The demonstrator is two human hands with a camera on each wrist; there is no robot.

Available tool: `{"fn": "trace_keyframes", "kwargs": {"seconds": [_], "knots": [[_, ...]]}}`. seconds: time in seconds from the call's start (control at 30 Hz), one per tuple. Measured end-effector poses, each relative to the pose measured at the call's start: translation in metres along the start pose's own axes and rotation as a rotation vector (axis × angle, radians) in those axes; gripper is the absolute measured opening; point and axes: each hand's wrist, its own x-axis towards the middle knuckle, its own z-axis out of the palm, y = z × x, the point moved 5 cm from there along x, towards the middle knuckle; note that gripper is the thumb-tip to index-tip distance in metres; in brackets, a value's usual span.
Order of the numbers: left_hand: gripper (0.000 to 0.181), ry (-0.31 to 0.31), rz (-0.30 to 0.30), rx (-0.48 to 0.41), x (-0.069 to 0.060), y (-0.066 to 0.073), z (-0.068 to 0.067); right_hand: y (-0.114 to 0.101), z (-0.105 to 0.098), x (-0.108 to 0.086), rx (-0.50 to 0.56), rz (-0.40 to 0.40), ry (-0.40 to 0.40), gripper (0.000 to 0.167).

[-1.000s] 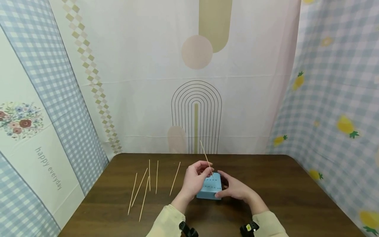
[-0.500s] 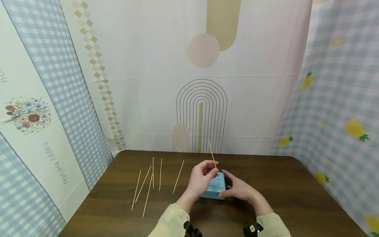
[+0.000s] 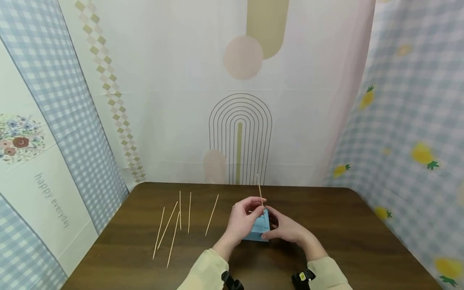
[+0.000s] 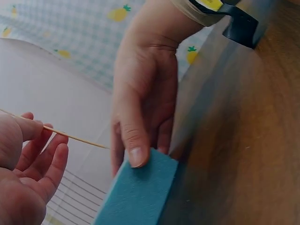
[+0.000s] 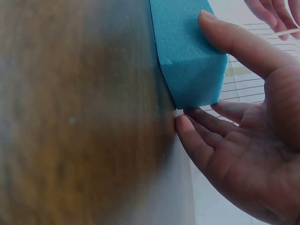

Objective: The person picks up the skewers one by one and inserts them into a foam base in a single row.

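Observation:
A light blue block (image 3: pixel 258 233) with rows of small dark holes on top sits on the brown table. My left hand (image 3: pixel 240 219) pinches a thin wooden stick (image 3: pixel 260 191) between thumb and fingers, held nearly upright over the block's far part. Whether its lower tip is in a hole cannot be told. My right hand (image 3: pixel 290 230) grips the block's right side, with the thumb on the near face. In the right wrist view the right hand (image 5: pixel 253 131) has its thumb on the block (image 5: pixel 187 42) and its other fingers at the end face.
Several loose sticks (image 3: pixel 189 213) lie on the left part of the table (image 3: pixel 326 241), two of them touching or crossing. Patterned cloths hang behind the table and at both sides. A black strap is on each wrist.
The stick in my left hand has tilted from a leftward lean to more upright. My right hand keeps its grip on the block. The head view has shifted slightly.

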Motion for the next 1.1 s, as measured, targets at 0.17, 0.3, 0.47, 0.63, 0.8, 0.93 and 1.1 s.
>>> {"fn": "trace_keyframes", "kwargs": {"seconds": [0.17, 0.3, 0.47, 0.63, 0.8, 0.93, 1.1], "knots": [[0.019, -0.002, -0.006, 0.023, 0.000, -0.005, 0.006, 0.000, 0.001, -0.001, -0.005, -0.003, -0.012, 0.105], [0.020, 0.007, -0.012, 0.028, -0.001, -0.007, 0.007, 0.003, 0.001, -0.002, -0.020, 0.007, -0.015, 0.107], [0.020, -0.013, -0.008, 0.008, -0.001, -0.007, 0.008, 0.001, 0.001, -0.001, -0.029, -0.004, -0.021, 0.103], [0.020, -0.032, -0.017, -0.009, 0.000, -0.008, 0.010, -0.002, 0.001, -0.001, -0.035, -0.003, -0.020, 0.099], [0.022, -0.024, -0.027, -0.009, 0.001, -0.011, 0.010, -0.003, 0.001, -0.001, -0.030, -0.008, -0.022, 0.099], [0.023, -0.025, -0.022, -0.004, 0.002, -0.013, 0.010, -0.002, 0.000, 0.000, -0.026, -0.006, -0.019, 0.100], [0.023, -0.066, -0.025, 0.040, 0.002, -0.013, 0.012, -0.001, 0.000, 0.000, -0.035, 0.009, -0.013, 0.103]]}}
